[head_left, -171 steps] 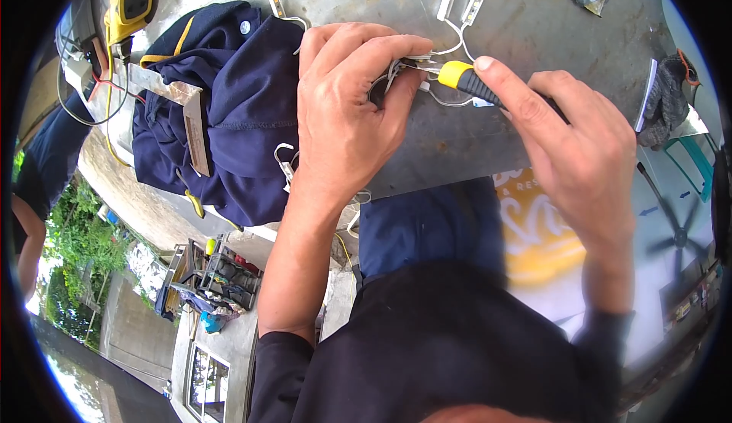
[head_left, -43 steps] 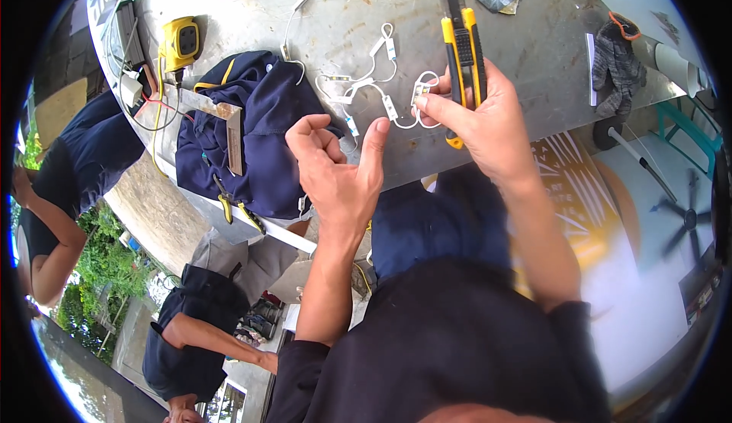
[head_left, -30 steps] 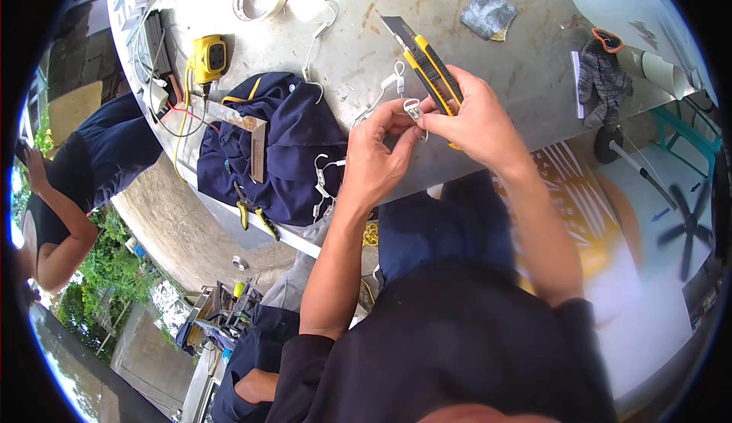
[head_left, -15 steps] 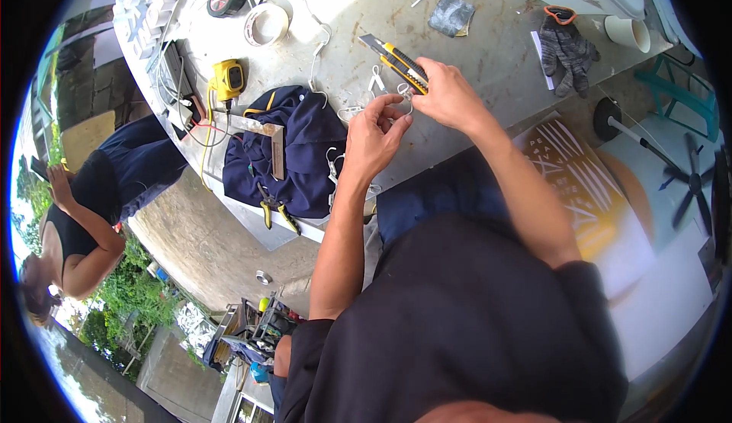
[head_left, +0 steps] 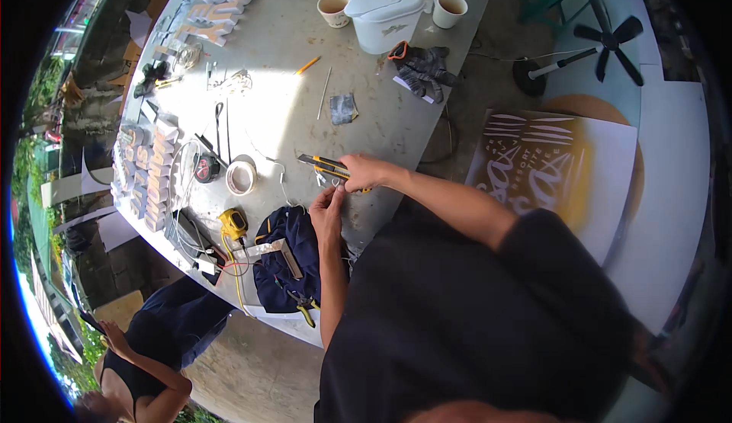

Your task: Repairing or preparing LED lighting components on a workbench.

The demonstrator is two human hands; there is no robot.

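Note:
My right hand (head_left: 366, 171) is closed around a yellow-and-black utility knife (head_left: 324, 165), its blade end pointing left, away from the work. Close below it, my left hand (head_left: 328, 208) pinches a thin white wire (head_left: 337, 184), which loops between the fingertips of both hands. The wire is small and partly hidden by the fingers. Both hands are over the near part of the grey table (head_left: 366, 137). Just left of my left hand lies a bunched navy cloth (head_left: 273, 229), with a metal square (head_left: 290, 258) and yellow-handled pliers (head_left: 305, 309) on it.
Leftward lie a yellow tool (head_left: 233, 223), a tape roll (head_left: 242, 177), a tape measure (head_left: 205, 168) and block letters (head_left: 158, 168). Farther off are a white lidded container (head_left: 385, 23), cups (head_left: 450, 10) and a glove (head_left: 421, 68). Right stands a fan (head_left: 608, 40); lower left, another person (head_left: 145, 370).
My view has swung, bringing the far table, container and cups into sight. Both hands stay close together, the knife still in the right and the wire between them.

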